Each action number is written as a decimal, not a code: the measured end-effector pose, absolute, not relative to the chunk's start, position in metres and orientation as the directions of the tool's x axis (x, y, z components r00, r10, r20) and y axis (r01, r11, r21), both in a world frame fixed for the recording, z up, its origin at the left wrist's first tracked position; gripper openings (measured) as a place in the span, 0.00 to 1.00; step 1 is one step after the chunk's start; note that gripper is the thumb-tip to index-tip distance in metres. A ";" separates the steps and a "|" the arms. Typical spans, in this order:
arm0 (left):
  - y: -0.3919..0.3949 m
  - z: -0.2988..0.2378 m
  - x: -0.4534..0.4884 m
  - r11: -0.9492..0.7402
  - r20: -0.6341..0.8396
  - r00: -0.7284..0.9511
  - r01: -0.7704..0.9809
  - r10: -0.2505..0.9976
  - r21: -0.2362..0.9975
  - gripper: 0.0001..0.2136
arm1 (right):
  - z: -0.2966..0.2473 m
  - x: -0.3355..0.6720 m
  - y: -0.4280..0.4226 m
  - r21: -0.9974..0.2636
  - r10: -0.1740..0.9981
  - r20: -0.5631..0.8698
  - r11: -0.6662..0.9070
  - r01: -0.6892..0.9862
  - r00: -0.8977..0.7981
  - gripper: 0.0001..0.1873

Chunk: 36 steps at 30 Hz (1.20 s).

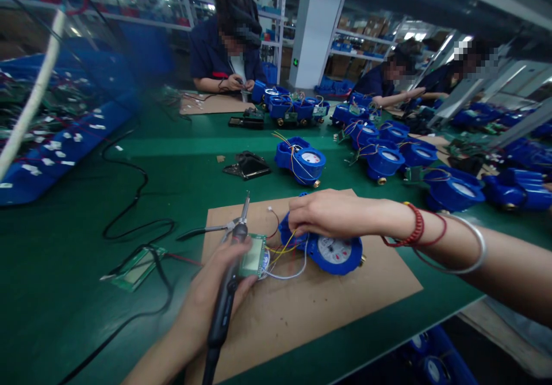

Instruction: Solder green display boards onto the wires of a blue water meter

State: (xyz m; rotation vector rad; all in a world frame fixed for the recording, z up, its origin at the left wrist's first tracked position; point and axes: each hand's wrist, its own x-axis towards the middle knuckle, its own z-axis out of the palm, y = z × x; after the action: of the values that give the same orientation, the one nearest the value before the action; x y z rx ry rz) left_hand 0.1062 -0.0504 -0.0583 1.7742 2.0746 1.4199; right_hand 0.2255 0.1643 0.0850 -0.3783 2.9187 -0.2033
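Note:
My left hand (pixel 215 293) is closed round a black soldering iron (pixel 228 281) whose metal tip points up and away from me. The same hand's fingers pinch a small green circuit board with a display (pixel 253 255). Coloured wires (pixel 284 253) run from that board to a blue water meter (pixel 334 253) lying on a brown cardboard sheet (pixel 310 310). My right hand (pixel 328 212) reaches in from the right, fingers curled on the wires at the meter's left side. Red cord and a silver bangle circle that wrist.
Pliers (pixel 207 231) lie at the cardboard's left edge. A second green board (pixel 138 267) and black cables (pixel 133 201) lie on the green table to the left. Several blue meters (pixel 302 161) crowd the middle and right. Three other people work at the far side.

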 end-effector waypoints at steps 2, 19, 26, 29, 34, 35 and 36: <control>-0.050 -0.060 0.107 -0.097 0.509 -0.344 0.749 0.789 0.656 0.19 | 0.085 0.228 0.170 -0.295 -0.245 -0.125 0.934 -0.199 -0.961 0.06; -0.047 -0.060 0.110 -0.093 0.519 -0.374 0.738 0.769 0.669 0.19 | 0.078 0.244 0.147 -0.447 -0.314 -0.089 0.861 -0.244 -0.945 0.08; -0.048 -0.057 0.111 -0.098 0.484 -0.406 0.680 0.775 0.727 0.19 | 0.067 0.252 0.124 -0.728 -0.067 -0.009 0.684 -0.040 -0.998 0.09; -0.053 -0.045 0.111 -0.092 0.471 -0.439 0.650 0.765 0.755 0.19 | 0.056 0.254 0.114 -0.747 0.054 0.056 0.665 -0.006 -0.997 0.08; -0.067 -0.019 0.122 -0.152 0.549 -0.593 0.585 0.589 0.796 0.20 | 0.039 0.258 0.102 -0.805 0.181 0.106 0.593 0.023 -0.978 0.07; -0.069 -0.016 0.126 -0.165 0.551 -0.619 0.568 0.560 0.806 0.19 | 0.037 0.258 0.101 -0.818 0.190 0.106 0.574 0.023 -0.976 0.07; -0.070 -0.014 0.131 -0.180 0.551 -0.634 0.553 0.543 0.814 0.19 | 0.035 0.258 0.100 -0.828 0.200 0.107 0.561 0.024 -0.974 0.07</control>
State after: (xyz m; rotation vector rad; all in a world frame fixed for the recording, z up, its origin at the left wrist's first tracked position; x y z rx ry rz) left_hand 0.1308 -0.0703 -0.0138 1.3475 2.0163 2.0085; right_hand 0.2578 0.0998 0.0355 0.2127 2.9389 -1.5540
